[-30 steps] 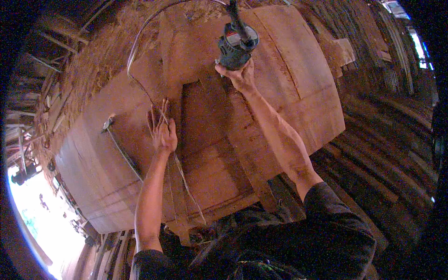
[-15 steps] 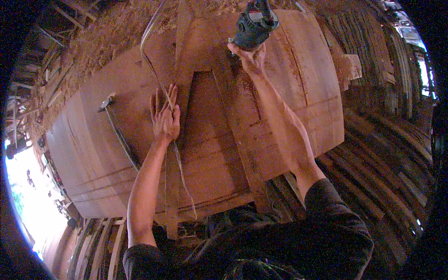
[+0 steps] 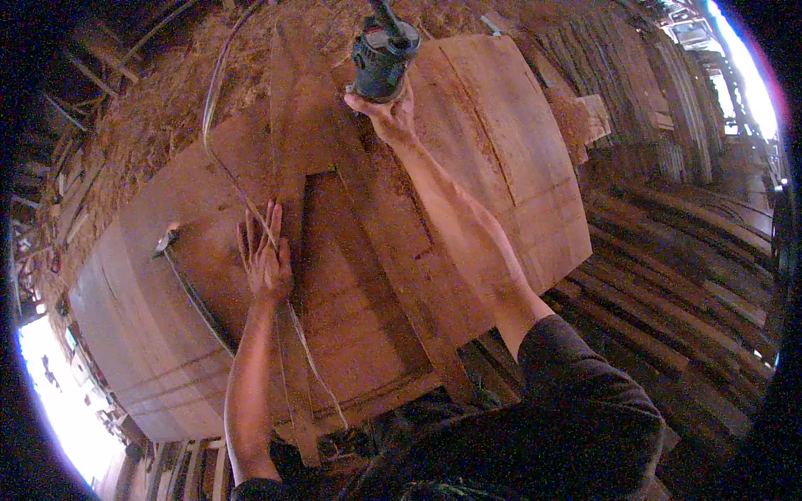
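Note:
My right hand grips the lower part of a dark, round-bodied router at the far side of a large wooden panel. A black cord rises from the router's top; its base and bit are hidden from me. My left hand lies flat with its fingers stretched on the left part of a wooden frame. A thin pale cord runs across its fingers and trails toward me. Left of that hand a hammer rests on the wood, its handle partly behind my forearm.
The frame encloses a recessed panel between my arms. Heaps of wood shavings lie beyond the far edge. Long boards are stacked at the right, and slats stand at the lower left.
The router in my right hand has moved farther away and to the left over the wood. My left hand remains flat in about the same place. The whole view has shifted.

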### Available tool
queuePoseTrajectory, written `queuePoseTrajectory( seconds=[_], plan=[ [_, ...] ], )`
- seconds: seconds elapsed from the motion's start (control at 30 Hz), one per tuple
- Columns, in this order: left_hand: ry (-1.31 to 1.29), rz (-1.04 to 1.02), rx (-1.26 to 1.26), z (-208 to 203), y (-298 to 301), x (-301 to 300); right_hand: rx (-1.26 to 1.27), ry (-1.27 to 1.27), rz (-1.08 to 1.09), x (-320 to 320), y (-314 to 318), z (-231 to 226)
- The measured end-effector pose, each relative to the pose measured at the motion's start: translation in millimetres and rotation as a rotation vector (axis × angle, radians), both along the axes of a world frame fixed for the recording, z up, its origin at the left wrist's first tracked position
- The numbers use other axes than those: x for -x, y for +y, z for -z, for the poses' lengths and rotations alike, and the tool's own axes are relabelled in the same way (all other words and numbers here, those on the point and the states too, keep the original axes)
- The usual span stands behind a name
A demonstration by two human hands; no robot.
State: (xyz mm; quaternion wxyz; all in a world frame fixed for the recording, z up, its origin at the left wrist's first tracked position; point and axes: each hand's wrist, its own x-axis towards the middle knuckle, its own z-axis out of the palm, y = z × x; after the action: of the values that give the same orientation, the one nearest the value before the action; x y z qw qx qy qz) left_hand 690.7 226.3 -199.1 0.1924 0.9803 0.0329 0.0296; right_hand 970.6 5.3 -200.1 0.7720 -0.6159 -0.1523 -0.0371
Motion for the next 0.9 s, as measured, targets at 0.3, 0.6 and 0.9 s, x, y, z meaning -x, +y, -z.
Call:
queuePoseTrajectory(
  seconds=[0.3,0.6,0.9],
  plan=[
    [0.079,-0.018,-0.041,-1.7,-5.0,1.9,-0.056,-0.075,-0.009,-10.4,10.6,-8.8],
    [0.058,0.011,-0.115,8.7,-3.0,9.3,-0.211,-0.044,-0.079,-22.3,18.0,-17.2],
    [0.060,-0.017,-0.116,1.5,-13.6,12.4,-0.151,-0.043,-0.085,-48.9,15.1,-4.9]
  ],
)
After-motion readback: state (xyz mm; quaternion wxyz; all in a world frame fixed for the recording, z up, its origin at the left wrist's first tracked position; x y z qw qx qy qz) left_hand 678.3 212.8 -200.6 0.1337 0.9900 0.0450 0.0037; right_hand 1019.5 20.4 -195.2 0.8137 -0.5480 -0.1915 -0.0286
